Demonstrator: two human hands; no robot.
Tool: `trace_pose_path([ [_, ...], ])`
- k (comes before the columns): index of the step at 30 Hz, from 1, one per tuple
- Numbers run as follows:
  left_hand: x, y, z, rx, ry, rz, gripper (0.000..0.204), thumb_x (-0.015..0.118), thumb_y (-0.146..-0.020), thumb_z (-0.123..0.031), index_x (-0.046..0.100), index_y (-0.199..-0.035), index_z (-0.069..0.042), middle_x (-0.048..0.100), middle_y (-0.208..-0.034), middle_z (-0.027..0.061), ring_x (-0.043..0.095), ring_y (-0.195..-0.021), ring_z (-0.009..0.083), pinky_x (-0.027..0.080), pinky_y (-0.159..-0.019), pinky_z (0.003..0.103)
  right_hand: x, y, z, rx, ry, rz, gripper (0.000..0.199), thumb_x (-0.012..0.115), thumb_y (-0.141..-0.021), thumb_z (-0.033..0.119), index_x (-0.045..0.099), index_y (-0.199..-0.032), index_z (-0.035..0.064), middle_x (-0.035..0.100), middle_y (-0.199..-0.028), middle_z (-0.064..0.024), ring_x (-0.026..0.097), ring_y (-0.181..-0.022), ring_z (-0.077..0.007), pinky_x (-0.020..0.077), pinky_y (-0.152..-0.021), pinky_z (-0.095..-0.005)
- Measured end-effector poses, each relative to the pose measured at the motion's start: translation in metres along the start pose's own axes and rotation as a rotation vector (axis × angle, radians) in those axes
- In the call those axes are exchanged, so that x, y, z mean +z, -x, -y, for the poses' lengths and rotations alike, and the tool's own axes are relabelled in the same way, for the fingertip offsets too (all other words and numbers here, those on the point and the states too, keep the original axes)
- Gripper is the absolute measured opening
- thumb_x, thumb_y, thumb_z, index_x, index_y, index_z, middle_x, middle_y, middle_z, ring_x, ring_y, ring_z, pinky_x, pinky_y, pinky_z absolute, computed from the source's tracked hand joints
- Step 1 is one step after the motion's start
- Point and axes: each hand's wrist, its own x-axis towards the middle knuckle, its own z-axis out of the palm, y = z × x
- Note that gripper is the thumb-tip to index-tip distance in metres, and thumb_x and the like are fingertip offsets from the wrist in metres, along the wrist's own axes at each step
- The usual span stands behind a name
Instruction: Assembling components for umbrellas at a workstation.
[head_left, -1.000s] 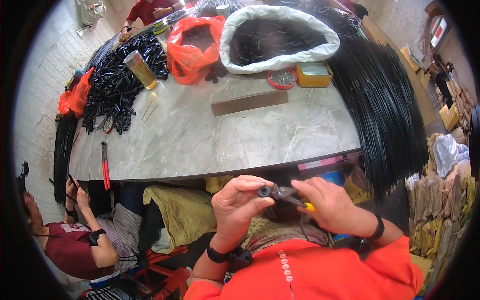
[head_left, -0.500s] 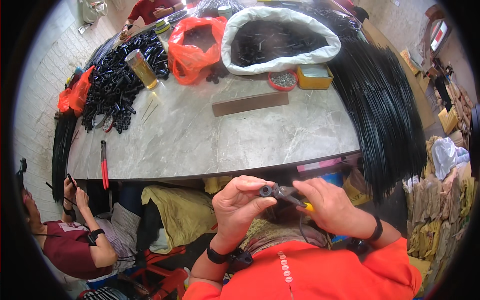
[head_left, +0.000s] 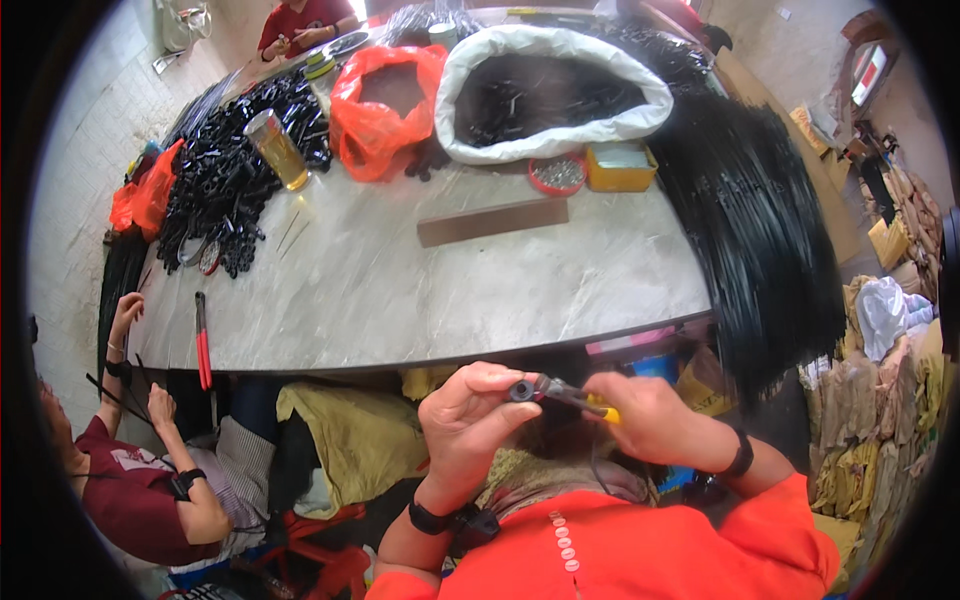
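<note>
Your left grip still pinches the black tubular fitting at five o'clock, right grip wrapped round yellow-handled pliers; the nine-o'clock co-worker's hand has risen, your piece seemingly still mid-work.

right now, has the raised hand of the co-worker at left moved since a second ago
Yes: the co-worker's raised hand has gone up the picture; earlier it was level with the handle ends of the red-handled pliers, now with their head.

Red-handled pliers and an amber-filled glass share the grey table.
</note>
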Motion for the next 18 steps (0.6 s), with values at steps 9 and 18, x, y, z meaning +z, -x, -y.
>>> trace_pose_path([
  [9,-0.020,0.002,-0.005,-0.039,-0.007,-0.033,0.030,0.065,-0.084,0.014,0.058,-0.111,0.005,0.068,-0.107,0.0205,0.069,-0.097,0.0260,0.056,-0.090,0.037,0.004,-0.061,-0.069,0.268,0.270,-0.089,0.038,0.065,-0.091,0.035,0.056,-0.104,0.0010,0.061,-0.093,-0.0191,0.064,-0.084,-0.0361,0.0519,-0.072,-0.0459],
  [18,-0.034,-0.017,-0.067,0.217,-0.546,0.030,0.059,0.080,-0.079,-0.009,0.054,-0.130,0.006,0.063,-0.125,0.0187,0.061,-0.118,0.0280,0.045,-0.105,0.038,0.009,-0.084,-0.136,0.262,0.460,-0.133,0.037,0.071,-0.085,0.034,0.062,-0.099,0.0015,0.058,-0.101,-0.0146,0.058,-0.101,-0.0327,0.0525,-0.076,-0.0446],
])
